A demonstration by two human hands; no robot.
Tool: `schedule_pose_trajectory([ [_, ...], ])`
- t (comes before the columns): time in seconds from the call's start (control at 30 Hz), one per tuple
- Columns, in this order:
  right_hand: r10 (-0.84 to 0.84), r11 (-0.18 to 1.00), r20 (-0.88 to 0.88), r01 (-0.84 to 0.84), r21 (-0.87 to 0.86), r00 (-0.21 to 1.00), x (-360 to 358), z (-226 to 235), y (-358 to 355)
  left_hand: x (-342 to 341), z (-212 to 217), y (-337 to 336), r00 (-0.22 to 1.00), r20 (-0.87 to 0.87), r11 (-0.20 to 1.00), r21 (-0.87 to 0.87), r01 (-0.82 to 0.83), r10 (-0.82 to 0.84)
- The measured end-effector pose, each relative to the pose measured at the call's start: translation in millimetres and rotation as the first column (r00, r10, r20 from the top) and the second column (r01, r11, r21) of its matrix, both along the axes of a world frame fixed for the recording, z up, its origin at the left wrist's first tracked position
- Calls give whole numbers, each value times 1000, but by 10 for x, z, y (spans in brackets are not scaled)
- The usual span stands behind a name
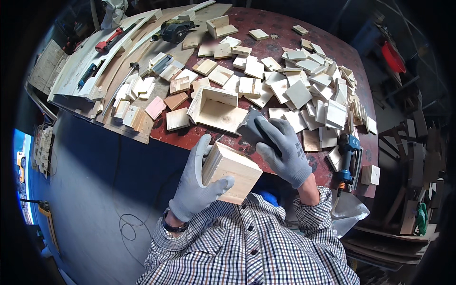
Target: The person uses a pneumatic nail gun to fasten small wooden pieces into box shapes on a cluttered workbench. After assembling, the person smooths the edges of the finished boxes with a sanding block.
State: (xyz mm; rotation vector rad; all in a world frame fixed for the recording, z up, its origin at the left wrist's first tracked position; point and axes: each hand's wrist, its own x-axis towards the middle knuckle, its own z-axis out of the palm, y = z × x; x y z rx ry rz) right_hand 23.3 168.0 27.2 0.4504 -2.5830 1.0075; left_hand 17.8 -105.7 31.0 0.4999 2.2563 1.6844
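Note:
My left hand [195,183], in a grey work glove, is closed around a pale wooden block [236,172] with stepped, layered edges. The block is held tilted in front of my chest, just off the table's near edge. My right hand [287,153], gloved alike, grips a dark grey sheet of sandpaper [251,127] above and to the right of the block, apart from it. Part of the sheet is hidden under my fingers. Just beyond my hands, a wooden corner piece with upright sides [219,113] rests on the red table [183,138].
Many loose wooden pieces [299,94] lie heaped across the table. A blue nail gun [349,154] with a hose sits at the right edge, near a single block [370,175]. At the far left are a hammer [134,65], a red tool [108,42] and a dark power tool [175,31].

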Motion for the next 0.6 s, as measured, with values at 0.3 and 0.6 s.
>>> schedule_pose_trajectory([
  [0.3,249,968,-57,-251,-20,967,150,243,-191,20,93,2,950,311,961,249,-121,39],
  [0.6,-17,966,-183,-31,-257,983,203,189,-210,-45,40,48,950,293,916,341,-211,110],
])
